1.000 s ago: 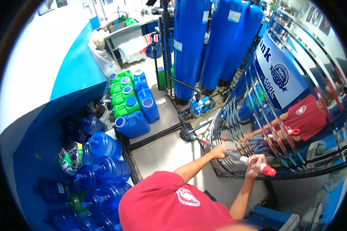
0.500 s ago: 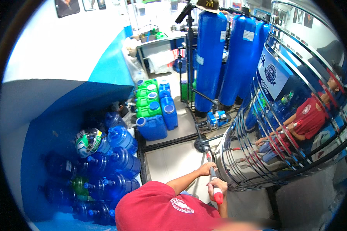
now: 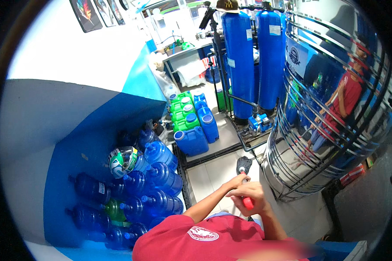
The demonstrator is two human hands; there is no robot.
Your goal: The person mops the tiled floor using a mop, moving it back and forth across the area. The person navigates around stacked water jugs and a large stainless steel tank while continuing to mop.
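Note:
Both my hands are closed around the handle of a mop, whose red end points up toward me. My left hand grips lower on the shaft, nearer the floor. Just behind it, my right hand wraps the upper part by the red end. Beyond my hands, the dark mop head rests on the pale tiled floor. It lies left of the base of a large shiny steel tank, apart from it. Much of the shaft is hidden by my hands.
Large blue water bottles lie stacked at left, a helmet on them. Green and blue jerrycans stand ahead. Tall blue cylinders, a small blue pump and black pipes border the floor.
The mop head has moved right and away from the pipes by the pump. The handle now points more toward me, and my right hand is higher and closer. My view has turned slightly.

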